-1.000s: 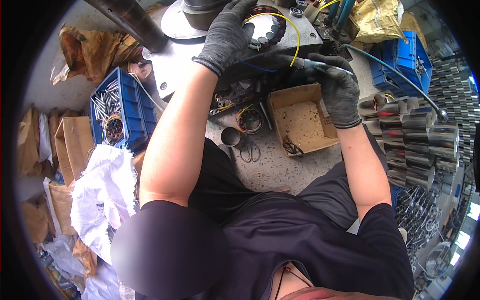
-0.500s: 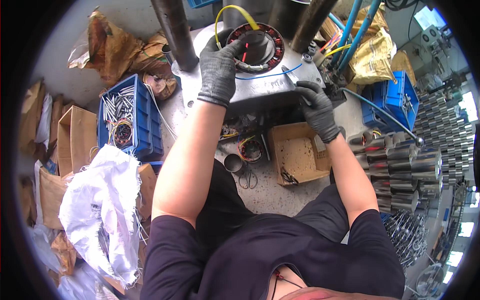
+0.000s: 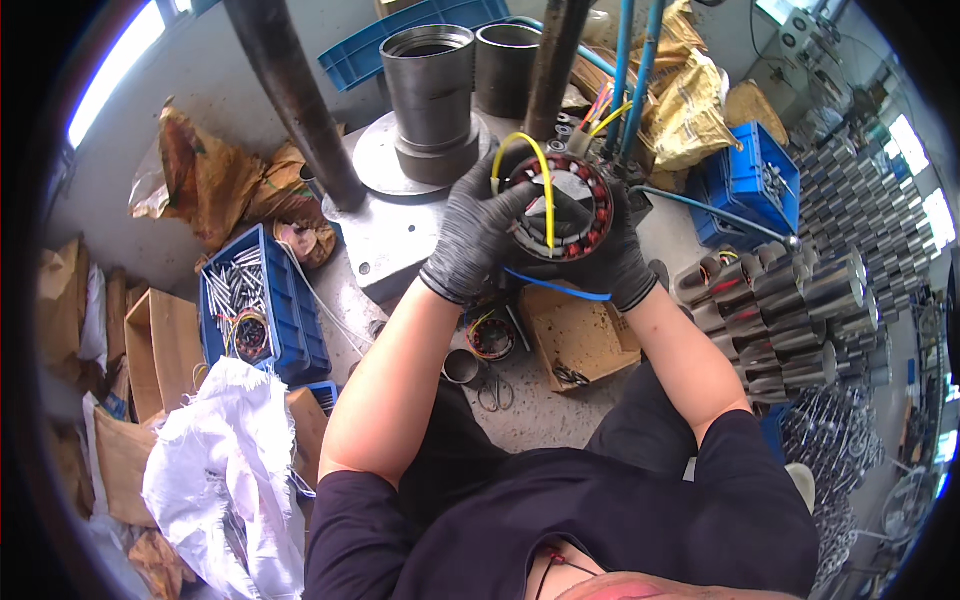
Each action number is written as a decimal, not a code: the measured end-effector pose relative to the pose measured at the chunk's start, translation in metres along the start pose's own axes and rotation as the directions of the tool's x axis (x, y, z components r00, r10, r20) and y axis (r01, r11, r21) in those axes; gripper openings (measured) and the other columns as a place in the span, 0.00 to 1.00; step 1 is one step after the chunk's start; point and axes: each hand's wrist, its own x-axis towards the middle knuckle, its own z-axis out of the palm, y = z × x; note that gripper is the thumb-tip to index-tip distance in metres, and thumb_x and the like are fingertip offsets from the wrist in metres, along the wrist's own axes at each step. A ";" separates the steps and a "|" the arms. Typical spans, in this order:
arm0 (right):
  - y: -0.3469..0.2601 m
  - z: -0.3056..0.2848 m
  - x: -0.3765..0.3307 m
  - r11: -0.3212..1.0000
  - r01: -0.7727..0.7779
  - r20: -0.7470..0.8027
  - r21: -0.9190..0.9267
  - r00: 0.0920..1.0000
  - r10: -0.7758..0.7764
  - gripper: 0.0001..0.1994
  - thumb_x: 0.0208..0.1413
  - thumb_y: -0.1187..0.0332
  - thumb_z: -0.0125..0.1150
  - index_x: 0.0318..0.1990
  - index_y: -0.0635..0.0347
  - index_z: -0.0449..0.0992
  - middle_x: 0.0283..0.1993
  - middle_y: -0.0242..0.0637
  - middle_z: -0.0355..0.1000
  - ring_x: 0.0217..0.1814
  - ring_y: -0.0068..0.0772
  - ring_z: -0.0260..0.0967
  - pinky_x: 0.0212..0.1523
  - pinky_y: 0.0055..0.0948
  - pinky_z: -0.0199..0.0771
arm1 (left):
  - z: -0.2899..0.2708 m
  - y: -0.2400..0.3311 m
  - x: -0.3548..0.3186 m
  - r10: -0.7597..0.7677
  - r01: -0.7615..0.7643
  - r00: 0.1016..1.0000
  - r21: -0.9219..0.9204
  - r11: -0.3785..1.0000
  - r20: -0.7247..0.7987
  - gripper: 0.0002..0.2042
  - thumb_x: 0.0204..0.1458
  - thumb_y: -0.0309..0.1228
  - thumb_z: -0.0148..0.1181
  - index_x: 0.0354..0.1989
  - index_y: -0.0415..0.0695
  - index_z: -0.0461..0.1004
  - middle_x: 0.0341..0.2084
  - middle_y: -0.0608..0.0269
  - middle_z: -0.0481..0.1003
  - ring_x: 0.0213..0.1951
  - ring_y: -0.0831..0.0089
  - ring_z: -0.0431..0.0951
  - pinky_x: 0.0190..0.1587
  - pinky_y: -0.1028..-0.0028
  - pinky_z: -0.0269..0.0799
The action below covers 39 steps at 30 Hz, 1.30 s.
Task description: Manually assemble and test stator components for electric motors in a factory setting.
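Item: round motor stator with red-brown copper windings and a steel core (image 3: 562, 205), now being held up at centre top of the frame, clear of the grey metal press plate (image 3: 395, 235) where it was sitting half a second ago.
Left hand, dark grey glove (image 3: 475, 235): grip is closing around the stator's left rim.
Right hand, dark grey glove (image 3: 605, 255): grip is cupping and clasping the stator's right and lower side.
Leads: a yellow wire (image 3: 545, 185) is looping over the stator's face; a blue wire (image 3: 555, 285) is trailing beneath it.
Change: the stator is being lifted free and turned face-up toward the camera, probably for inspection or lead dressing.
Nearby: grey steel cylinder (image 3: 430, 85) standing on the plate; blue plastic bin of metal pins (image 3: 250, 300) at left; open cardboard box (image 3: 580, 335) below the hands.
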 end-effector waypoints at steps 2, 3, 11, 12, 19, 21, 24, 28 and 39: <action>-0.002 -0.003 -0.021 0.936 0.009 -0.149 0.352 0.988 0.046 0.44 0.56 0.33 0.58 0.72 0.55 0.64 0.72 0.46 0.64 0.74 0.52 0.63 0.74 0.59 0.61 | 0.011 -0.008 0.003 0.148 -0.282 0.955 0.626 0.727 0.257 0.30 0.60 0.43 0.67 0.67 0.40 0.68 0.69 0.48 0.63 0.72 0.59 0.61 0.71 0.61 0.61; -0.001 -0.011 -0.032 0.932 0.032 -0.158 0.362 0.987 0.028 0.44 0.56 0.33 0.58 0.72 0.55 0.64 0.72 0.46 0.64 0.74 0.52 0.63 0.74 0.59 0.61 | 0.017 -0.009 0.002 0.162 -0.325 0.943 0.690 0.647 0.292 0.30 0.61 0.47 0.64 0.68 0.44 0.69 0.72 0.46 0.57 0.76 0.58 0.52 0.74 0.60 0.53; -0.011 -0.037 -0.084 0.893 0.208 -0.129 0.398 0.977 -0.169 0.40 0.58 0.35 0.52 0.70 0.55 0.66 0.70 0.49 0.66 0.69 0.60 0.67 0.63 0.67 0.73 | -0.016 -0.029 0.028 -0.100 0.126 0.992 0.533 0.837 -0.076 0.18 0.63 0.35 0.63 0.57 0.38 0.76 0.40 0.61 0.81 0.45 0.73 0.78 0.52 0.73 0.74; -0.016 -0.039 -0.085 0.885 0.225 -0.138 0.409 0.973 -0.184 0.41 0.58 0.34 0.52 0.70 0.55 0.66 0.70 0.50 0.66 0.68 0.62 0.67 0.62 0.69 0.73 | -0.005 -0.028 0.021 -0.274 0.228 0.961 0.484 0.845 0.024 0.20 0.61 0.36 0.65 0.57 0.38 0.76 0.40 0.61 0.81 0.44 0.73 0.79 0.50 0.73 0.75; -0.020 -0.051 -0.098 0.866 0.302 -0.260 0.399 0.943 -0.209 0.33 0.62 0.42 0.56 0.66 0.57 0.70 0.65 0.48 0.72 0.63 0.51 0.73 0.65 0.56 0.76 | 0.073 -0.036 -0.008 -0.347 0.313 0.875 0.154 0.937 0.337 0.36 0.53 0.48 0.73 0.64 0.34 0.71 0.46 0.59 0.80 0.46 0.72 0.80 0.49 0.71 0.79; -0.015 -0.051 -0.095 0.849 0.277 -0.217 0.450 0.956 -0.197 0.29 0.65 0.47 0.55 0.64 0.60 0.72 0.62 0.47 0.74 0.62 0.47 0.75 0.65 0.52 0.77 | 0.067 -0.045 -0.004 -0.382 0.328 0.876 0.217 0.919 0.293 0.34 0.52 0.44 0.75 0.63 0.35 0.72 0.47 0.58 0.81 0.46 0.71 0.81 0.47 0.71 0.80; -0.007 -0.056 -0.094 0.906 0.327 -0.299 0.268 0.923 -0.245 0.22 0.67 0.56 0.54 0.61 0.60 0.74 0.58 0.43 0.77 0.59 0.39 0.77 0.61 0.43 0.81 | 0.059 -0.049 0.002 -0.395 0.341 0.902 0.274 0.899 0.173 0.28 0.52 0.36 0.75 0.59 0.34 0.74 0.45 0.57 0.81 0.47 0.71 0.81 0.46 0.72 0.81; 0.001 -0.048 -0.092 0.919 0.291 -0.335 0.267 0.922 -0.194 0.19 0.67 0.58 0.56 0.58 0.60 0.76 0.54 0.40 0.79 0.53 0.32 0.80 0.56 0.36 0.84 | 0.056 -0.067 0.000 -0.321 0.306 0.944 0.161 0.938 0.078 0.29 0.52 0.34 0.73 0.60 0.34 0.73 0.44 0.55 0.81 0.48 0.70 0.81 0.48 0.71 0.80; 0.004 -0.054 -0.089 0.951 0.302 -0.403 0.063 0.880 -0.252 0.24 0.64 0.53 0.59 0.61 0.58 0.75 0.55 0.38 0.79 0.52 0.31 0.80 0.54 0.35 0.84 | 0.044 -0.074 0.000 -0.367 0.356 0.926 0.118 0.927 0.094 0.21 0.52 0.27 0.71 0.55 0.39 0.76 0.40 0.65 0.76 0.38 0.73 0.80 0.37 0.75 0.79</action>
